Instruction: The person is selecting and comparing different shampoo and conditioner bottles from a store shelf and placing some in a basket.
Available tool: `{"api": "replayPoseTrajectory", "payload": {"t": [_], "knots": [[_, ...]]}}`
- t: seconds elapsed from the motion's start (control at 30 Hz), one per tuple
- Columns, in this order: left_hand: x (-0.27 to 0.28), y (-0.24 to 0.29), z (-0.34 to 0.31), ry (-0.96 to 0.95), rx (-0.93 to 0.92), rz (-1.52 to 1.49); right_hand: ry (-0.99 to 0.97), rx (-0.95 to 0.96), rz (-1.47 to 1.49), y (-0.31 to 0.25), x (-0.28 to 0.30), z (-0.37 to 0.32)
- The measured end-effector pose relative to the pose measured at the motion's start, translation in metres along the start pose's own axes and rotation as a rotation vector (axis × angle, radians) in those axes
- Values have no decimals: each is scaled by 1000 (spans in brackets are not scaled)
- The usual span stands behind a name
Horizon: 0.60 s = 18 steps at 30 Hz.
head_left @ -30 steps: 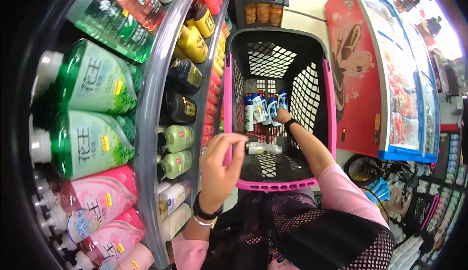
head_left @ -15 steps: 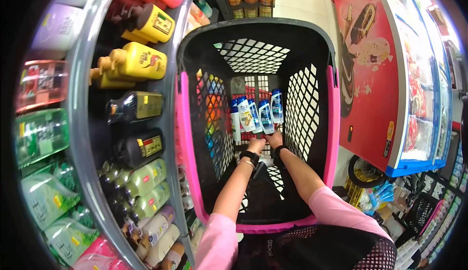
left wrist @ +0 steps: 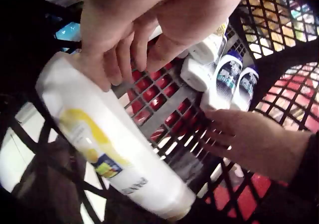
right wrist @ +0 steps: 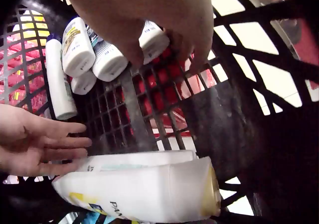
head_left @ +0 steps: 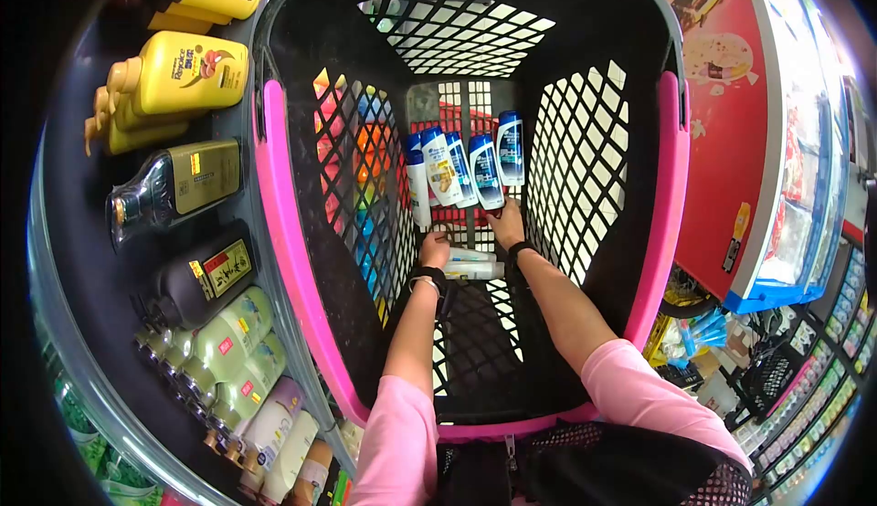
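Inside the black basket with pink handles [head_left: 285, 232], several white shampoo bottles with blue caps stand side by side at the far end. My right hand [head_left: 509, 225] is at their lower ends, fingers extended, fingertips right by the base of a dark-labelled shampoo bottle [head_left: 486, 173]. Two white bottles lie crosswise nearer me; the front one is a Pantene bottle [right wrist: 144, 191] with a yellow mark. My left hand [head_left: 435, 249] is beside their left ends, and the right wrist view shows its fingers loosely extended and holding nothing.
On the left, a shelf [head_left: 210, 223] carries yellow pump bottles [head_left: 187, 72], dark bottles [head_left: 219, 268] and pale green ones [head_left: 233, 337]. A red freezer [head_left: 713, 131] with a glass top stands close on the right. Mesh walls enclose both forearms.
My left hand has come down from outside into the basket, then shifted left of the right hand. The right hand has drawn back from the rightmost bottle. The view has moved nearer the basket.
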<state>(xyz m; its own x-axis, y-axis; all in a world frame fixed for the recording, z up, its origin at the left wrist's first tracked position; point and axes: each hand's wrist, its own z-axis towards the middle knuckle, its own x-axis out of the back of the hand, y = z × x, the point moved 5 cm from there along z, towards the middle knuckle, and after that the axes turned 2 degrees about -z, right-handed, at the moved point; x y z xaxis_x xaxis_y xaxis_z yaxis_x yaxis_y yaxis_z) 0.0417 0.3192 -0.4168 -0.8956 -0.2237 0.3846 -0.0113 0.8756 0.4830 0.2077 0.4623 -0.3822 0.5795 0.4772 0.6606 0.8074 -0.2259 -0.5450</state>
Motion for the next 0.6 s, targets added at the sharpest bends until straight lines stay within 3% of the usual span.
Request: {"api": "replayPoseTrajectory", "payload": {"t": [0.13,0.23,0.3,0.37,0.4,0.5,0.6], "knots": [[2,6,-23,1,-138,255,128,70,-96,-20,18,-13],[8,17,-38,11,-282,525,-126,-95,-239,9,-5,-15],[16,16,-39,92,-222,485,-427,-235,-194,31,-22,-21],[18,11,-38,119,-158,452,-870,-129,-35,31,-50,-37],[18,10,-38,109,-125,439,-958,-120,3,25,-53,-49],[20,9,-34,68,-53,439,-1090,216,-332,-5,-39,-58],[22,13,-30,-34,88,449,-1045,337,-695,-19,-41,-59]]}}
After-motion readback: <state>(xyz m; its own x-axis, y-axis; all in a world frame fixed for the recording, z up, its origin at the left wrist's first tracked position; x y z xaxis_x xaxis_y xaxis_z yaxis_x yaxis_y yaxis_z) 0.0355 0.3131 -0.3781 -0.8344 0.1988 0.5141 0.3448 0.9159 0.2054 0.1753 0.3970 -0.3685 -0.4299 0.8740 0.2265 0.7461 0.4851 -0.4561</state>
